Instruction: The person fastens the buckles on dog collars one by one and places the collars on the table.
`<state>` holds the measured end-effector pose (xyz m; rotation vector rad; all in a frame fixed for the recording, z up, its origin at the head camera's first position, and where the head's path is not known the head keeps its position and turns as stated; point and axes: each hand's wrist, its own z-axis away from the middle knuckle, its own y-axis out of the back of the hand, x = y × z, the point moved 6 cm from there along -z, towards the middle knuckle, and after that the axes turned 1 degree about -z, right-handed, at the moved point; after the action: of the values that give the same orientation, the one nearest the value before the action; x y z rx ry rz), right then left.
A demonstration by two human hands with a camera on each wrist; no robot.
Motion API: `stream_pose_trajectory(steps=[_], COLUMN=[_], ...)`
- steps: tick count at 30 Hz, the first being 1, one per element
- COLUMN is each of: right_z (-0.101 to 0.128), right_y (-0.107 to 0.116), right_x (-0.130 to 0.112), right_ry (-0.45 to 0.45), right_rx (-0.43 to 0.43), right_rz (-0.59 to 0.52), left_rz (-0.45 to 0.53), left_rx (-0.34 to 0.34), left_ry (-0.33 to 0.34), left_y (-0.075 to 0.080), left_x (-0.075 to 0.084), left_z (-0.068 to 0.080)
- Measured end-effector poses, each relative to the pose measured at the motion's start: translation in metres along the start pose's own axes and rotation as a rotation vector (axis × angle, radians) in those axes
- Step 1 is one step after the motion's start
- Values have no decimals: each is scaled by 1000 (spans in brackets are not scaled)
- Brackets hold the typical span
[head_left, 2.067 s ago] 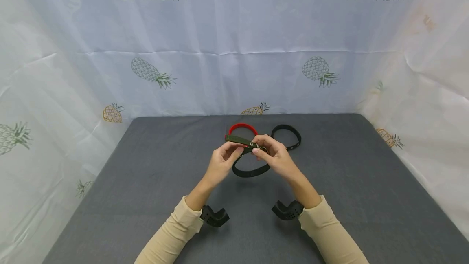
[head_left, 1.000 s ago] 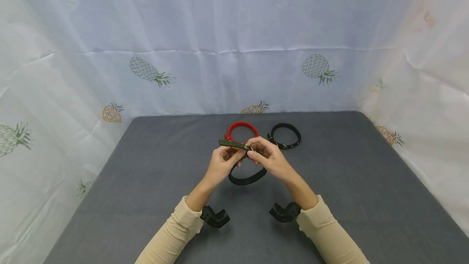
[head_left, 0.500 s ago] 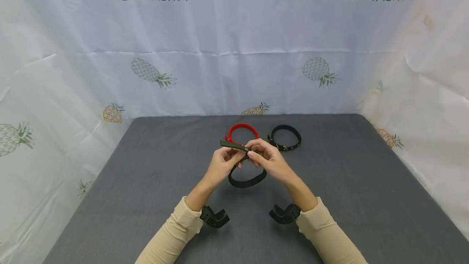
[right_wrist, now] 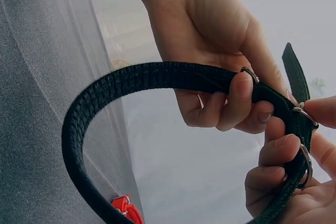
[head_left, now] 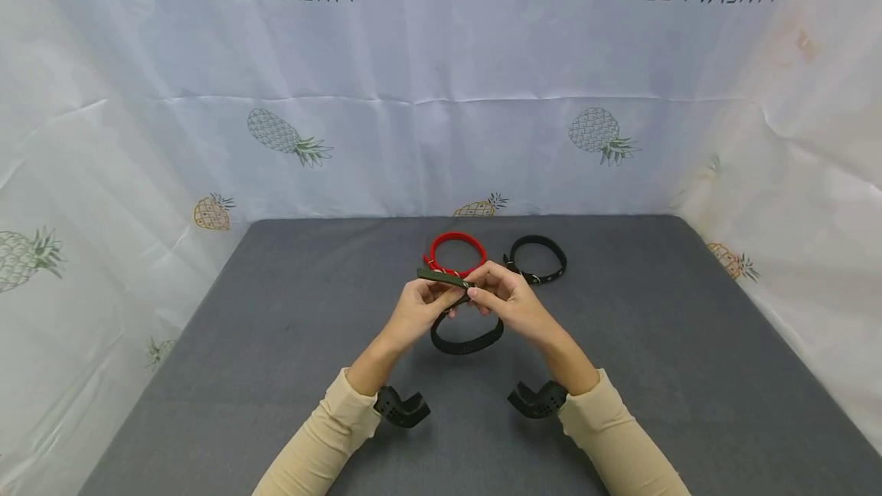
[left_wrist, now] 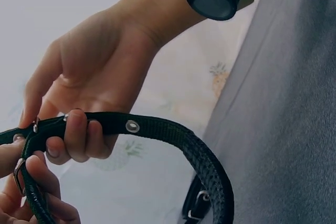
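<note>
A dark green dog collar (head_left: 465, 346) hangs as a loop between the two hands, above the table. My left hand (head_left: 416, 308) pinches it near the joined ends. Opposite, my right hand (head_left: 513, 301) pinches it by the buckle, thumb and fingertips close to the left hand's. The strap's free end (head_left: 437, 276) sticks out to the left over the left hand. In the right wrist view the strap passes through a metal buckle (right_wrist: 306, 117), and a metal ring (right_wrist: 307, 165) sits just below. A metal eyelet (left_wrist: 132, 126) shows on the strap in the left wrist view.
Behind the hands lie a red collar (head_left: 456, 236) and, to its right, a black collar (head_left: 563, 257), both looped on the grey table (head_left: 310, 312). A white curtain (head_left: 427, 159) with printed pineapples stands behind the table. Black wrist cameras (head_left: 403, 407) project from both wrists.
Since two seconds ago, the right hand has shifted a little left and nearer, showing more of the black collar. The held collar's loop has sunk slightly. During the last half second it barely moves.
</note>
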<state>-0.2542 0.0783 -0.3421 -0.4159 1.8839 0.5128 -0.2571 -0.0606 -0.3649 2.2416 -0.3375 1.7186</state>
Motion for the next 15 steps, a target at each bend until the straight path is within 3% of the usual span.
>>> stream_pose_trajectory(steps=[6, 15], right_z=[0, 0], right_y=[0, 1], right_x=[0, 0], right_ry=[0, -6], right_rx=[-7, -17], right_rz=[-11, 13], left_rz=[3, 14], left_rx=[-12, -35], left_ry=[26, -15], left_y=[0, 1], left_x=[-1, -2], left_z=[1, 0])
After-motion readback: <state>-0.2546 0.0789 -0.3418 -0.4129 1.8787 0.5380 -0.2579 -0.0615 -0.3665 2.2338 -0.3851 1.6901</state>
